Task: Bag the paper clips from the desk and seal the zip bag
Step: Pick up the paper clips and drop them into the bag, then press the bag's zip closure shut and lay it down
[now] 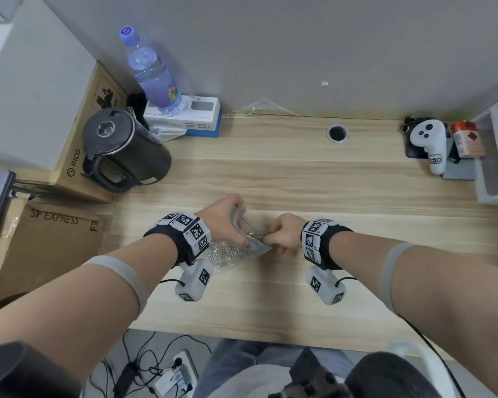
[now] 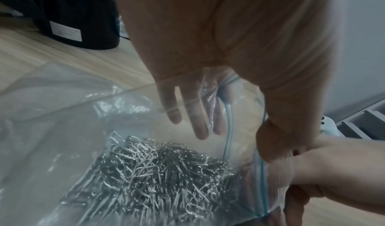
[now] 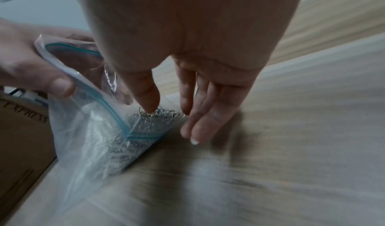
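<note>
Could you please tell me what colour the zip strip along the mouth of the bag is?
The zip strip is teal blue, clearest in the right wrist view.

My clear zip bag [image 1: 243,242] lies on the desk, mouth gaping wide toward my right, its blue-green zip strip [image 3: 108,107] unsealed and arched up. Inside sits a thick silver heap of clips [image 2: 150,176], and a small bunch of clips pokes out right at the mouth.

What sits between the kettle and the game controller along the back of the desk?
In the head view, only a round cable hole in the desk lies between the kettle and the game controller; the rest is bare wood.
</note>
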Available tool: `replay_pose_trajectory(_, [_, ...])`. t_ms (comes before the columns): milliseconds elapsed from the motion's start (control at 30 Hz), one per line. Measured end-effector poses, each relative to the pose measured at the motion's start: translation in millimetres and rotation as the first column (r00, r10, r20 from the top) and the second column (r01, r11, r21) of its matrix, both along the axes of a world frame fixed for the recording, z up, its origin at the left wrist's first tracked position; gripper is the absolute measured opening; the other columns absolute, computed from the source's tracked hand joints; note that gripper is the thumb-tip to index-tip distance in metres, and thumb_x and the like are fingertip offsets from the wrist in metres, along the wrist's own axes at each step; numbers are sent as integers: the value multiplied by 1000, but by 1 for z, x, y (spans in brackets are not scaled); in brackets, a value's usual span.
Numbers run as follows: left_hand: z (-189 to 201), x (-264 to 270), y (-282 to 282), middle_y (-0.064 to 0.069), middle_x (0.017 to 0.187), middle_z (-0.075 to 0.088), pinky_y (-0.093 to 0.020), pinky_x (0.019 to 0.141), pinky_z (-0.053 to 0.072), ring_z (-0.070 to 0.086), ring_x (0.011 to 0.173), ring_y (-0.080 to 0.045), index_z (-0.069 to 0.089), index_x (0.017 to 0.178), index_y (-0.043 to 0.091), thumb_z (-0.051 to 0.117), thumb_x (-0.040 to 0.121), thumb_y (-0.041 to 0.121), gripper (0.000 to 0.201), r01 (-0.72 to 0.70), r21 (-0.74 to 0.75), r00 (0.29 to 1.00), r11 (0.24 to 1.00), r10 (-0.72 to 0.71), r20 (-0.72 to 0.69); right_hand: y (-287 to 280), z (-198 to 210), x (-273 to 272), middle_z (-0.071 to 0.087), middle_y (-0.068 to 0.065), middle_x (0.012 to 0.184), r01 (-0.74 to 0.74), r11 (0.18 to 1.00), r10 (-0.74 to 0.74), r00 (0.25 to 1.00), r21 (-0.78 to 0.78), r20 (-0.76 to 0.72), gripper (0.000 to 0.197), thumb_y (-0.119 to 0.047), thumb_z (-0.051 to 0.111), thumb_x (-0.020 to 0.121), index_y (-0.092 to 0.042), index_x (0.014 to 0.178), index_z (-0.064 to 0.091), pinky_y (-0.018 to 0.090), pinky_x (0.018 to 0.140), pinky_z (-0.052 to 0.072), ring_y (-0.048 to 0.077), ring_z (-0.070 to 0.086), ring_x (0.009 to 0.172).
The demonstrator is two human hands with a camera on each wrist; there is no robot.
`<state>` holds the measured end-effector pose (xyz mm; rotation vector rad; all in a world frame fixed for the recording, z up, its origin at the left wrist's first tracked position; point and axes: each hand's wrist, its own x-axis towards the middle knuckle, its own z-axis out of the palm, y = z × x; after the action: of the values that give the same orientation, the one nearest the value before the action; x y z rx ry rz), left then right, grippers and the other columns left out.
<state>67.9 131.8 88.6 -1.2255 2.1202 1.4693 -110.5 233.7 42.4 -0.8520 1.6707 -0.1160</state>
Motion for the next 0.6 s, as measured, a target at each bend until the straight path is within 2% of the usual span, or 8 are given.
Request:
replay_pose_trajectory(67, [2, -5, -1, -7, 104, 70, -40, 72, 63, 69, 83, -19, 46, 110, 18, 92, 63, 10, 67, -12, -3, 1000, 1000, 12, -16, 1, -3, 0, 69, 14, 76, 98, 993, -105, 987, 64, 124, 29, -16, 79, 77, -8, 93, 56, 36, 59, 60, 22, 66, 61])
replay_pose_trajectory(133, [4, -6, -2, -7, 105, 69, -46, 74, 64, 71, 84, -22, 45, 108, 20, 92, 62, 11, 66, -35, 3, 999, 999, 35, -29, 1, -3, -1, 69, 15, 80, 162, 982, -178, 963, 95, 202, 44, -9, 84, 72, -9, 102, 52, 32, 58, 58, 19, 68, 64])
replay_pose_trajectory(200, [5, -5, 0, -5, 102, 69, -50, 76, 63, 71, 86, -24, 45, 106, 21, 93, 58, 17, 68, -64, -2, 997, 998, 64, -34, 0, 0, -3, 69, 16, 78, 156, 987, -161, 970, 44, 181, 40, -2, 82, 71, -4, 104, 58, 33, 64, 60, 20, 67, 64])
replay_pose_trajectory(267, [7, -5, 0, -6, 101, 68, -52, 78, 61, 66, 85, -22, 43, 105, 24, 92, 48, 34, 76, -91, -32, 995, 995, 90, -31, -2, 3, -7, 67, 14, 72, 129, 991, -125, 985, -31, 119, 26, 2, 72, 73, -1, 99, 67, 33, 66, 57, 20, 63, 61])
replay_pose_trajectory(367, [12, -6, -5, -8, 109, 64, -45, 77, 58, 60, 88, -19, 42, 114, 25, 90, 40, 50, 92, -101, -96, 995, 990, 102, 0, -11, 13, -19, 64, 2, 65, 122, 983, -120, 992, -136, 29, 19, -2, 65, 73, -20, 78, 68, 26, 60, 52, 16, 58, 57])
replay_pose_trajectory(467, [19, -9, -14, -2, 111, 59, -30, 73, 50, 57, 91, -14, 39, 127, 25, 95, 54, 40, 94, -95, -135, 995, 986, 97, 8, -25, 26, -35, 62, -7, 67, 115, 965, -127, 991, -235, -37, 15, -8, 64, 79, -20, 80, 72, 20, 65, 43, 11, 57, 65])
replay_pose_trajectory(533, [25, -15, -20, 2, 102, 56, -23, 69, 45, 54, 85, -9, 37, 132, 23, 92, 66, 28, 86, -103, -154, 995, 983, 102, -11, -34, 36, -47, 64, -7, 70, 123, 945, -149, 987, -302, -64, 14, -10, 63, 81, -17, 85, 75, 19, 70, 42, 13, 59, 72])
replay_pose_trajectory(600, [30, -23, -23, 3, 97, 55, -23, 69, 44, 55, 84, -11, 40, 133, 21, 84, 74, 24, 74, -151, -138, 988, 979, 148, -36, -42, 46, -59, 67, -5, 73, 153, 921, -191, 979, -358, -75, 11, -16, 65, 83, -15, 85, 76, 20, 69, 44, 14, 61, 74])
